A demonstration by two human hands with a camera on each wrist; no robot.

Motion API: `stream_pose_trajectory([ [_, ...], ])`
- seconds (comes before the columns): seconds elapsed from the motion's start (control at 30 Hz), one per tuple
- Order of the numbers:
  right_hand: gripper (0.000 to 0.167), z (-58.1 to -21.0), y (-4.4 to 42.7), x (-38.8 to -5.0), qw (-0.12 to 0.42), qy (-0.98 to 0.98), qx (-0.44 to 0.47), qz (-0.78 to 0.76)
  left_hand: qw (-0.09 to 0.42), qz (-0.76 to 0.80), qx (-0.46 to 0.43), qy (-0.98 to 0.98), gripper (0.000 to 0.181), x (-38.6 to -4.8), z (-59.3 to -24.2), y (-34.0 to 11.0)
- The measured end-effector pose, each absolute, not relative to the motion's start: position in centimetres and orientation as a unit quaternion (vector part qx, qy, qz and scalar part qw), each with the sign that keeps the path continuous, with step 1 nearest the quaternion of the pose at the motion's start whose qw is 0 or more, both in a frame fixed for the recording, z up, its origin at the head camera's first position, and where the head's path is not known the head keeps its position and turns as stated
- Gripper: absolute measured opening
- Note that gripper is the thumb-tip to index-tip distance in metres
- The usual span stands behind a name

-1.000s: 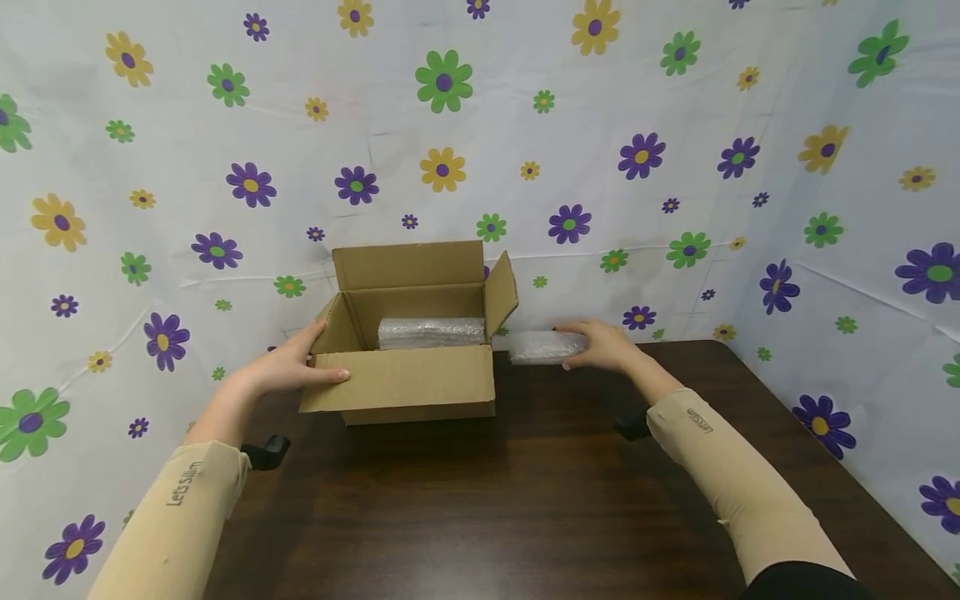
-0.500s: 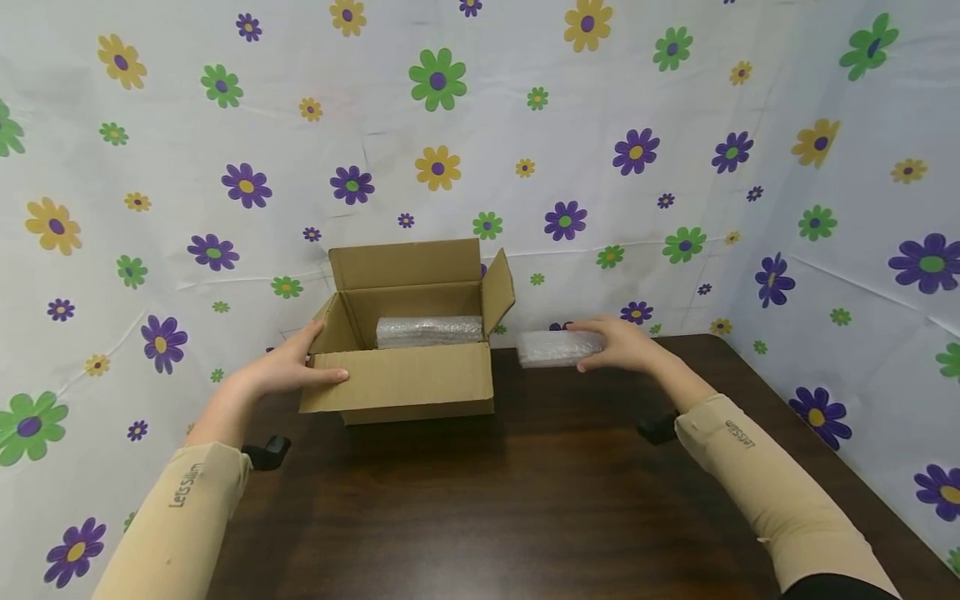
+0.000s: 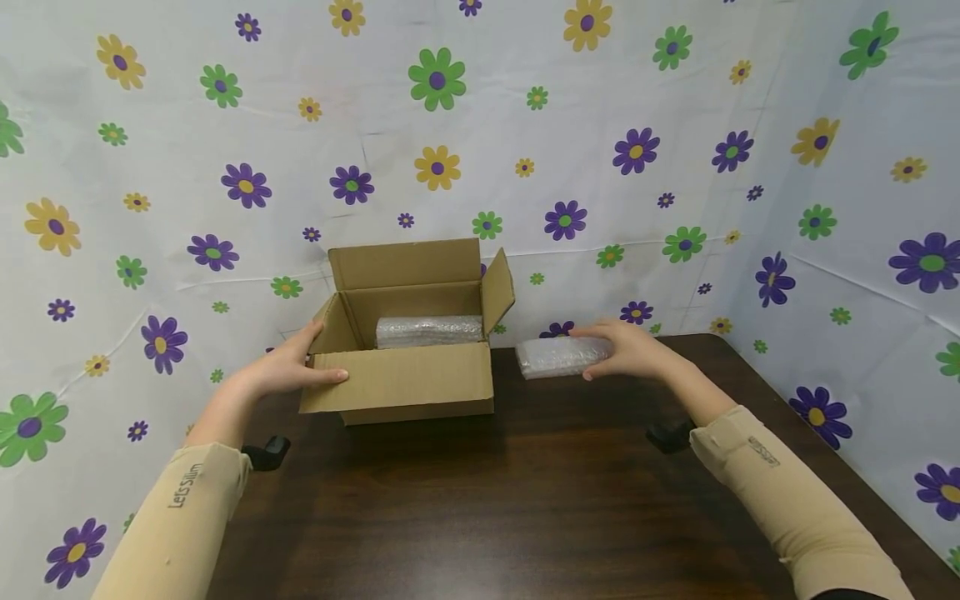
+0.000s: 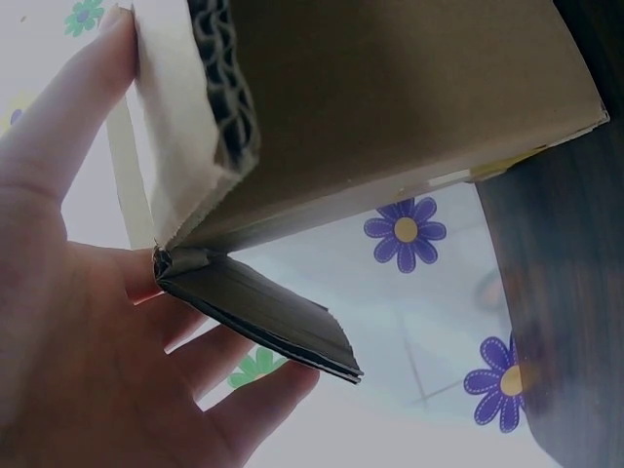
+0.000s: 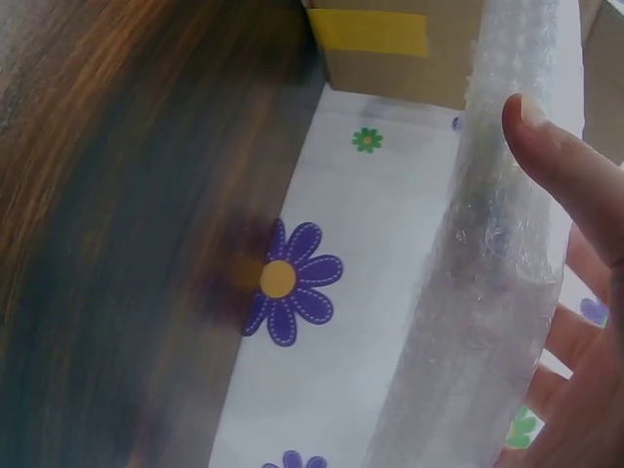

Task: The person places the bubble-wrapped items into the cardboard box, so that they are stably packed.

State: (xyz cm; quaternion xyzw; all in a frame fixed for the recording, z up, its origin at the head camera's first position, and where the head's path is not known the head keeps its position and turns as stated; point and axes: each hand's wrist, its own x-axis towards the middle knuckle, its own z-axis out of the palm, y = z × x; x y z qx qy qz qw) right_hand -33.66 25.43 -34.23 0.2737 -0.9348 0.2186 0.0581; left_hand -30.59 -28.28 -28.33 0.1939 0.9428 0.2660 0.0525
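Observation:
An open cardboard box [image 3: 405, 379] stands at the back of the table, its flaps folded out. My left hand [image 3: 288, 362] grips its left front corner, the thumb on the front flap and the fingers behind the side flap. Inside lies a bubble-wrapped bundle [image 3: 429, 330], partly hidden by the front flap. To the right of the box, my right hand [image 3: 630, 358] holds a second bubble-wrapped bundle [image 3: 558, 357] by its right end. Thumb and fingers lie on opposite sides of this bundle [image 5: 478, 292] in the right wrist view; what is inside the wrap cannot be made out.
A dark wooden table [image 3: 465, 517] extends in front of the box. Behind and to the right hangs a white flower-patterned cloth [image 3: 570, 167]. Yellow tape [image 5: 375, 32] shows on the box in the right wrist view.
My right hand has moved rightward, away from the box, with the bubble-wrapped bundle. That bundle now tilts slightly. The left hand and the box have stayed in place.

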Motion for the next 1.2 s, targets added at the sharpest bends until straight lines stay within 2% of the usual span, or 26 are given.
stream_pose_trajectory([
  [0.37,0.077,-32.7,25.1,-31.7,0.043,-0.932,0.28,0.225,0.052,0.259,0.193,0.945,0.109,-30.6,-28.3,-28.1],
  [1.2,0.073,-29.6,23.3,-28.8,0.066,-0.929,0.302,0.203,0.053,0.251,0.189,0.948,0.109,-30.6,-28.2,-28.3],
])
